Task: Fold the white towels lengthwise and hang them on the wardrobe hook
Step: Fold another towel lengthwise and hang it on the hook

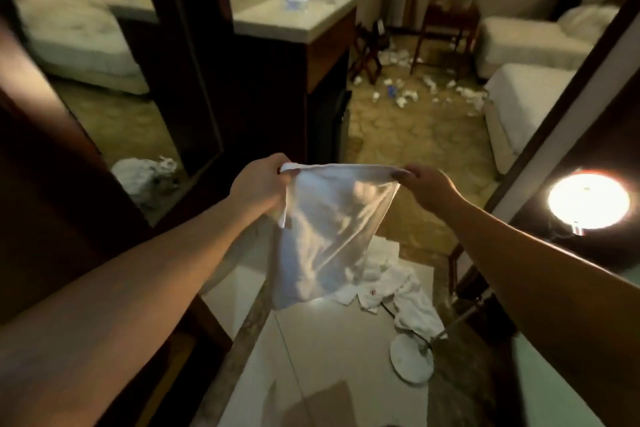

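White cloth towel [325,229] is held up in mid-air above the pale tiled floor [332,350], top edge stretched between left hand [259,185] and right hand [424,184]; each grip is pinched on a corner, judged to align edges for the lengthwise fold. More crumpled white towels [398,291] lie below.

Towel [325,236] held up: white, unpatterned. Crumpled towels [388,291] on floor: white, one marked with a small red emblem. Floor tiles [339,357] noted pale cream. Wardrobe frame [194,45] dark brown. Carpet [415,135] mottled yellow-beige.
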A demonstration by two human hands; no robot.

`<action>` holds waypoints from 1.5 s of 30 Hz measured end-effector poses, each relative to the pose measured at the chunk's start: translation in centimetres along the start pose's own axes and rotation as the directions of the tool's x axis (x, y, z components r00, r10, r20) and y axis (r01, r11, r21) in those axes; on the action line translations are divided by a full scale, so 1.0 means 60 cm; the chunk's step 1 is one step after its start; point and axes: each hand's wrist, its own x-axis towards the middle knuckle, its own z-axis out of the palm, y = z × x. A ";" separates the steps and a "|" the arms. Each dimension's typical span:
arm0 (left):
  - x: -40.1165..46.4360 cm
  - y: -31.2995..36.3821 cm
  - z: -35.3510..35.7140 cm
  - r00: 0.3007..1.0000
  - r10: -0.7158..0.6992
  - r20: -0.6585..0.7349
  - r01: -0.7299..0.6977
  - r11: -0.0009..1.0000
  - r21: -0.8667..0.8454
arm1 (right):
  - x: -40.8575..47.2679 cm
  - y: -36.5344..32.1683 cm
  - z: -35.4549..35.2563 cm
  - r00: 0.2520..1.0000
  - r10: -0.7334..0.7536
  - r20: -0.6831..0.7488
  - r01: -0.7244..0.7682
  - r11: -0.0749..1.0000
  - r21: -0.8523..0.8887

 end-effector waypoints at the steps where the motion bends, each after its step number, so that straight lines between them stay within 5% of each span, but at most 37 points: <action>1: -0.015 0.003 -0.030 0.999 0.007 -0.034 -0.006 0.999 0.045 | -0.010 -0.033 -0.010 0.999 -0.053 -0.003 0.053 0.998 -0.033; 6: -0.112 0.005 -0.168 0.987 0.047 -0.156 0.007 0.943 0.332 | -0.060 -0.173 -0.036 0.961 -0.273 -0.039 0.268 0.959 -0.096; 14: -0.347 -0.020 -0.312 0.965 -0.099 -0.242 0.228 0.768 0.598 | -0.195 -0.322 -0.027 0.873 -0.487 -0.015 0.487 0.873 -0.020; 22: -0.643 -0.053 -0.441 0.890 -0.231 -0.394 0.444 0.641 0.626 | -0.356 -0.464 -0.002 0.846 -0.533 -0.008 0.531 0.841 0.106; 29: -0.864 -0.090 -0.556 0.733 -0.364 -0.575 0.616 0.713 0.335 | -0.488 -0.559 0.050 0.841 -0.540 -0.027 0.528 0.809 0.258; 32: -0.956 -0.095 -0.589 0.634 -0.445 -0.632 0.576 0.817 0.003 | -0.555 -0.583 0.076 0.865 -0.502 -0.018 0.474 0.804 0.358; 34: -1.018 -0.103 -0.606 0.595 -0.497 -0.632 0.401 0.865 -0.302 | -0.604 -0.597 0.092 0.887 -0.462 0.001 0.411 0.789 0.458; 39: -1.163 -0.120 -0.626 0.706 -0.527 -0.474 -0.065 0.617 -0.784 | -0.731 -0.619 0.137 0.915 -0.382 0.129 0.217 0.735 0.642; 45: -1.284 -0.125 -0.630 0.699 -0.606 -0.380 -0.183 0.362 -0.914 | -0.876 -0.642 0.198 0.778 -0.311 0.546 -0.283 0.602 0.746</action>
